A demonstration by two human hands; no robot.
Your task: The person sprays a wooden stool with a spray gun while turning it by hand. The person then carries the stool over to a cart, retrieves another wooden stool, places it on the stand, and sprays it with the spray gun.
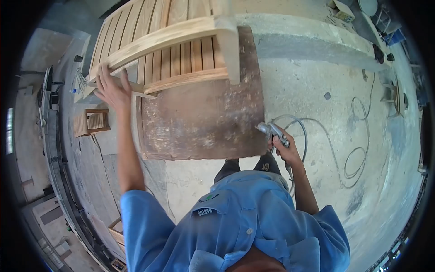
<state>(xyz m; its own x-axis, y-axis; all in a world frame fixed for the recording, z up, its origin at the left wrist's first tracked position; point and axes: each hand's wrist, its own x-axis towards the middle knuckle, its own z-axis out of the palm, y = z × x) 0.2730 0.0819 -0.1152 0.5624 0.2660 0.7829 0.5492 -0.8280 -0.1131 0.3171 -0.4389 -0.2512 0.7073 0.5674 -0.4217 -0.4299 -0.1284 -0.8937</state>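
Note:
A slatted wooden bench [163, 34] with an armrest stands on a worn brown board [199, 122]. My left hand [112, 88] is at the left end of the armrest, fingers apart and touching the wood. Low on the right, beside the board's right edge, my right hand [285, 147] is wrapped round a metal spray gun [272, 130]. The gun's nozzle points left over the board. A grey hose [304, 131] curves away from the gun.
The hose lies in loops on the floor at the right. A small slatted wooden piece [93, 122] stands at the left. Behind the board runs a raised concrete ledge [312, 34]. A cardboard box [342, 11] sits at the top right.

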